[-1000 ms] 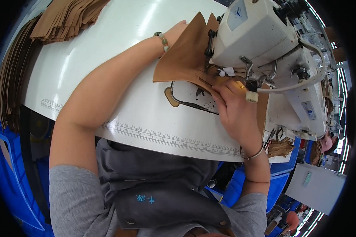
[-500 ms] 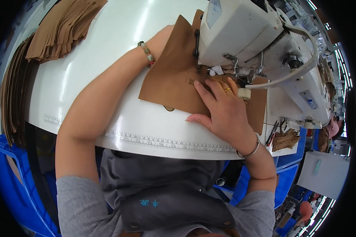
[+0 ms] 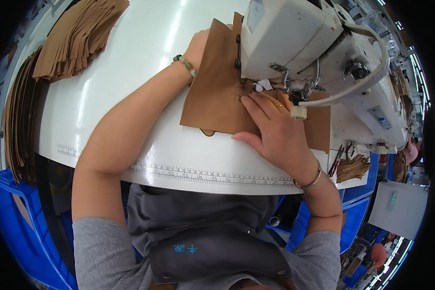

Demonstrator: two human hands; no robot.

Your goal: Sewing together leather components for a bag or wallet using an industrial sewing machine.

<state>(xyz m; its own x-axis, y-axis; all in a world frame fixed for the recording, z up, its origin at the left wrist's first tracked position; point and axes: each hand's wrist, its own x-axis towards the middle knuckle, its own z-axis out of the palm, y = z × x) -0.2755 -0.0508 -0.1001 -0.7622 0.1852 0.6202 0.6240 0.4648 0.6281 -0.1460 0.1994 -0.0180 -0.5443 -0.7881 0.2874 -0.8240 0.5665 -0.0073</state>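
A brown, leather-like panel (image 3: pixel 212 104) lies on the white table under the head of a sewing machine (image 3: pixel 285 43), its left side lifted. My right hand (image 3: pixel 280 128) rests flat on the panel beside the presser foot area, fingers stretched and thumb apart, with a ring on one finger. A small rectangular outline shows on the panel by those fingertips. Behind the lifted side is my left hand (image 3: pixel 197 48), wearing a bead bracelet; the panel hides most of its fingers. A scrap of white material (image 3: pixel 263 85) sits by the needle area.
Stacks of brown pieces (image 3: pixel 79 41) lie at the far left, with more hanging over the left edge (image 3: pixel 19 121). A ruler strip (image 3: pixel 212 180) runs along the front edge. Small brown strips (image 3: pixel 353 168) and scissors-like tools lie right. Blue bins (image 3: pixel 14 208) stand below.
The panel has turned slightly and shifted right, its front-left corner now further right. Both hands have moved a little with it. The whole view has shifted slightly.
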